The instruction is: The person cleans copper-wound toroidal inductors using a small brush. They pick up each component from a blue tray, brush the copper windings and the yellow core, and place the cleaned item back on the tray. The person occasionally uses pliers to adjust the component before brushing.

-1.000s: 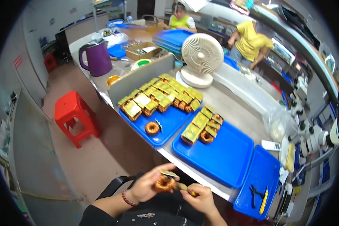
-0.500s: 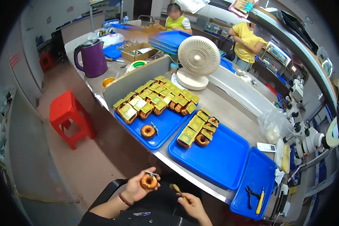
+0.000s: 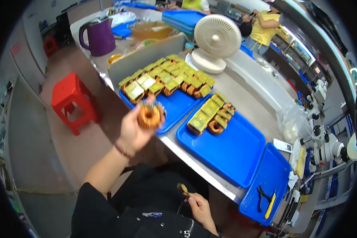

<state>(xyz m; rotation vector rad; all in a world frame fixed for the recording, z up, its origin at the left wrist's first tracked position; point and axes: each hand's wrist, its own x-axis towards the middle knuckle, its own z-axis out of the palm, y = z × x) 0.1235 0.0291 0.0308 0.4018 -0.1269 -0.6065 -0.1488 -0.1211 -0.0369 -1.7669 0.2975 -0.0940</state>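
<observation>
My left hand (image 3: 133, 131) is closed round a copper-wound ring coil (image 3: 149, 116), lifted over the near edge of the left blue tray (image 3: 174, 116). Thin metal pins show at the coil's side, slightly blurred. Low in front of my dark top, my right hand (image 3: 201, 209) grips a short tan stick-like tool (image 3: 183, 189) with a wider, brownish end. Rows of similar coils topped with yellow-green boards (image 3: 166, 81) fill the far part of the left tray. A smaller group of board-topped coils (image 3: 204, 117) stands in the middle blue tray (image 3: 234, 160).
Black pliers (image 3: 260, 198) and a yellow-handled tool (image 3: 270, 204) lie in the right blue tray (image 3: 250, 212). A cream fan (image 3: 217, 37) and a purple kettle (image 3: 101, 37) stand farther back. A red stool (image 3: 73, 99) is at the left; two people work beyond.
My left hand has carried the coil up and forward from near my lap to the left tray. The right hand stays low with its tool. The view has tilted downward.
</observation>
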